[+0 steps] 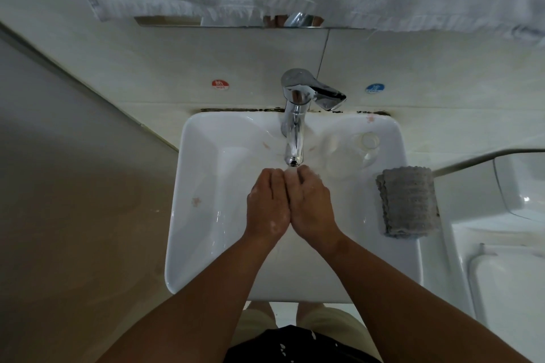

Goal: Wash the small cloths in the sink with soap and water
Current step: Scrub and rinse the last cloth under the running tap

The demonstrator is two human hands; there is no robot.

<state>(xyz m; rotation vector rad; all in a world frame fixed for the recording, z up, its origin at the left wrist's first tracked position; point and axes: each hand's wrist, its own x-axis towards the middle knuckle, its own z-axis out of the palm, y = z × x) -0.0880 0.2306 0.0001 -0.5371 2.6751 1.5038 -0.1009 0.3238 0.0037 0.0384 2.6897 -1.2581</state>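
Small grey cloth (408, 200), ribbed, folded into a thick stack, layered edges showing along the side nearest the basin. Lies flat on the right rim of the white sink (203, 224), about midway along that side, reaching past the rim's outer edge. Sink rectangular, glossy, with faint pinkish marks on rim and basin.

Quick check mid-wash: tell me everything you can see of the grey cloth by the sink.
The grey cloth is a folded rectangular pad of ribbed, fuzzy fabric, layered edges showing along its left side. It lies flat on the sink, on its right rim, untouched by the left hand or right hand. Wet or dry: cannot tell.
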